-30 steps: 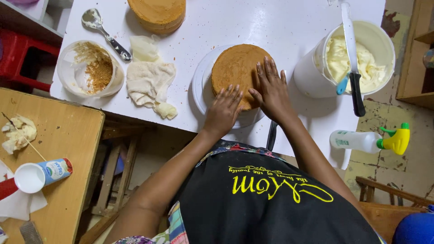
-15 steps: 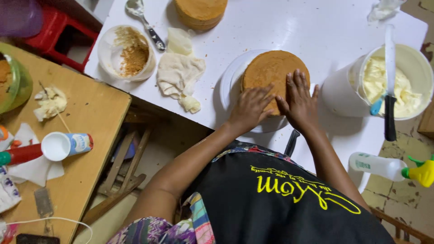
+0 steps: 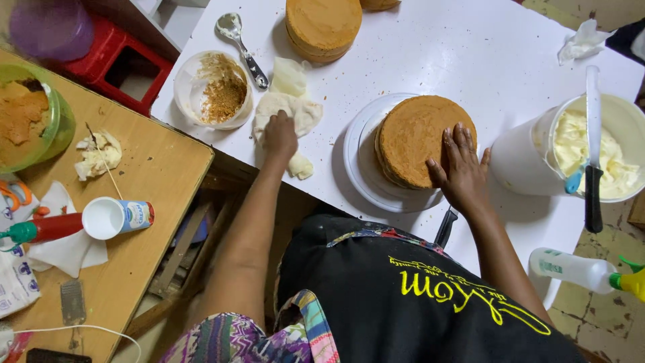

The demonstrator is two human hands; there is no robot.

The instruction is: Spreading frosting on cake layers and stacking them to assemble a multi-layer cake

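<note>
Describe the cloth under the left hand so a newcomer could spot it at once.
On the white table, left of the round brown cake layer on its white turntable, lies a crumpled cream cloth under the left hand. It sits beside a crumb-filled bowl and a metal spoon; it alone is soft and rumpled.

Left hand leaves the cake for the cloth

A second ago both hands lay flat, side by side, on the round brown cake [image 3: 416, 138]. Half a second ago they were there too. Now only the right hand [image 3: 460, 168] presses on the cake's right part, while the left hand [image 3: 279, 136] has moved away to the left and rests on the crumpled white cloth [image 3: 289, 107] on the white table [image 3: 470, 54], beside the plate [image 3: 356, 168].
</note>
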